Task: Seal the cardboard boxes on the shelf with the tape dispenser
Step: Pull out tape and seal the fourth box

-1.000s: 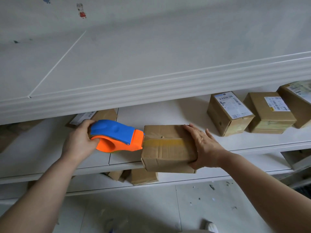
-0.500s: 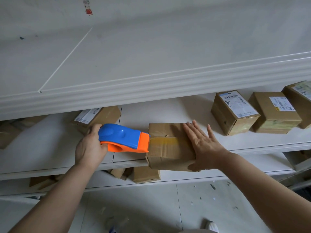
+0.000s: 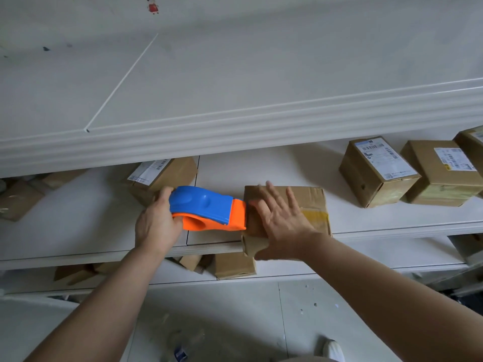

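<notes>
Since half a second ago the right hand [image 3: 283, 223] has slid left over the box [image 3: 312, 198], from its right end toward the dispenser [image 3: 209, 209]; head view: its fingers lie straight and spread, pressing flat on the top over the tape [image 3: 315, 215]; the left hand [image 3: 154, 226] grips the dispenser's rear, its nose touching the box's left edge; the box sits at the shelf [image 3: 78, 220] front, slightly overhanging; likely the strip is laid and being smoothed, with the cut next.

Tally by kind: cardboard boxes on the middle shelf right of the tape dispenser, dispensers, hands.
Cardboard boxes: 4
Tape dispenser: 1
Hands: 2, left hand and right hand
Total: 7
</notes>
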{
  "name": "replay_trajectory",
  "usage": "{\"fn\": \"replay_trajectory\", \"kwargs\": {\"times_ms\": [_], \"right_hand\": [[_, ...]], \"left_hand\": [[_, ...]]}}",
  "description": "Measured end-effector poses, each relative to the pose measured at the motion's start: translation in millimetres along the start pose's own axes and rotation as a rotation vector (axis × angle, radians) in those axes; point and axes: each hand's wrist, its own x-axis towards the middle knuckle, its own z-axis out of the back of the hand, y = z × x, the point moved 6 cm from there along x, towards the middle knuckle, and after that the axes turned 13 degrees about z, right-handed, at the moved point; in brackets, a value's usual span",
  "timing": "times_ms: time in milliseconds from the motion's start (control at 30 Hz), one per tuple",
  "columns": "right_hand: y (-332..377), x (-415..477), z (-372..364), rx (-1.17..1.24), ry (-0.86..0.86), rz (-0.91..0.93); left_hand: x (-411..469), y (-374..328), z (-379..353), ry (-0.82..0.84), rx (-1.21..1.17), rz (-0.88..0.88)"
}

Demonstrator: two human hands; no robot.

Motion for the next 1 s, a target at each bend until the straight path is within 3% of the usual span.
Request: {"fn": "replay_trajectory", "kwargs": {"times_ms": [167, 267, 400, 733, 867, 1000], "right_hand": [[-21, 32, -11, 0.001, 0.222, -0.134], [-23, 26, -11, 0.009, 0.189, -0.12], [-26, 17, -14, 0.007, 0.141, -0.094], [-26, 13, -15, 0.005, 0.169, -0.073], [-11, 12, -16, -0.086, 0.151, -0.068], [-8, 17, -12, -0.02, 0.179, -0.086]], "left_hand": [[-6, 2, 0, 0.015, -0.019, 0.002], [-5, 2, 2, -0.004, -0.003, -0.026], [0, 23, -3, 0.03, -0.045, 0.061], [-18, 6, -8, -0.007, -0.117, 0.044], [-17, 12, -13, 0.017, -0.132, 0.061], [-21, 16, -13, 0.025, -0.149, 0.13]]}}
